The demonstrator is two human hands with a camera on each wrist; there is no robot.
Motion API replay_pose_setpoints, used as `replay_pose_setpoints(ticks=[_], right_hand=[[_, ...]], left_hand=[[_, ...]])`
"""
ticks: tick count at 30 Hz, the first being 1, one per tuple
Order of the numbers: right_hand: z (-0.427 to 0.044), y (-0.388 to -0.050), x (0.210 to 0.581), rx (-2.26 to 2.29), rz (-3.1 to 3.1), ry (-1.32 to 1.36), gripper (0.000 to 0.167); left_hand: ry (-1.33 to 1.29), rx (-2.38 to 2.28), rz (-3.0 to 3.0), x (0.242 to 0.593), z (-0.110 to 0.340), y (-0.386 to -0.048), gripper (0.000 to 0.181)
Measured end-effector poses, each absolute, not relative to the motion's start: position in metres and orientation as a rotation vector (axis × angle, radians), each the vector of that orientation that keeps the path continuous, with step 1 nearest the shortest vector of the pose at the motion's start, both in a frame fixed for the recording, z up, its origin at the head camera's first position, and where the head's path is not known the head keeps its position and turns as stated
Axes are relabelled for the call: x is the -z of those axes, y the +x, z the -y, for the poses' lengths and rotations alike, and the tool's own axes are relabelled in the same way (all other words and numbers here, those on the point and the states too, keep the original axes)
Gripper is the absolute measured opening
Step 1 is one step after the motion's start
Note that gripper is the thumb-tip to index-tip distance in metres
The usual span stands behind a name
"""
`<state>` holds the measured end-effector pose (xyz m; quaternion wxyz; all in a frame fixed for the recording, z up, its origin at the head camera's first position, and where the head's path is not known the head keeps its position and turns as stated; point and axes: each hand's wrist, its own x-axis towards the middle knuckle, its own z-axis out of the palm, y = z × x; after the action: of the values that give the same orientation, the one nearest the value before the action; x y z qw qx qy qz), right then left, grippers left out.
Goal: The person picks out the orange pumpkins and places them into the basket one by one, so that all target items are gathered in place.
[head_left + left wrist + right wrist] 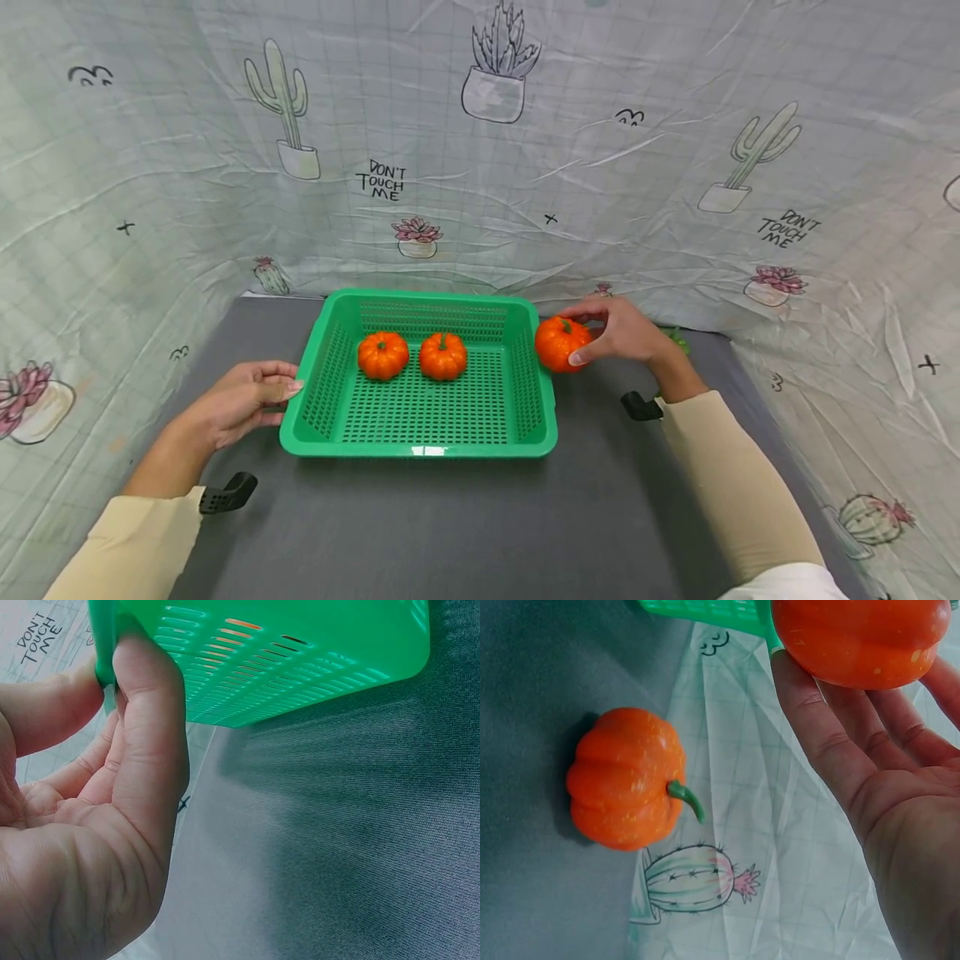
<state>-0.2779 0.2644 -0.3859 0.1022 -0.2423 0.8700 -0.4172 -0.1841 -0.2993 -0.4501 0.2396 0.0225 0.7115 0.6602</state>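
Note:
A green plastic basket with slotted walls stands on the dark table. Two small orange pumpkins with green stems sit in its back left part. At the basket's left rim, my left hand pinches the edge between thumb and fingers; the left wrist view shows this rim up close. My right hand grips another orange pumpkin at the right rim, fingers behind it and thumb in front. Below that hand in the right wrist view, one more pumpkin lies on the table; my right arm mostly hides it from the head view.
A pale cloth printed with cacti hangs behind the table and along both sides. Just beyond my right wrist, a small green thing shows partly. Black wrist mounts stick out from both sleeves.

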Motion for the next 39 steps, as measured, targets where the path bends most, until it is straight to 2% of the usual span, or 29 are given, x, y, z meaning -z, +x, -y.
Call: replay_pose_setpoints(ticks=[39], right_hand=[[-0.208, -0.276, 0.375, 1.141, -2.460, -0.861, 0.062]], left_hand=[[0.039, -1.821, -1.945, 0.450, 0.299, -0.184, 0.029]])
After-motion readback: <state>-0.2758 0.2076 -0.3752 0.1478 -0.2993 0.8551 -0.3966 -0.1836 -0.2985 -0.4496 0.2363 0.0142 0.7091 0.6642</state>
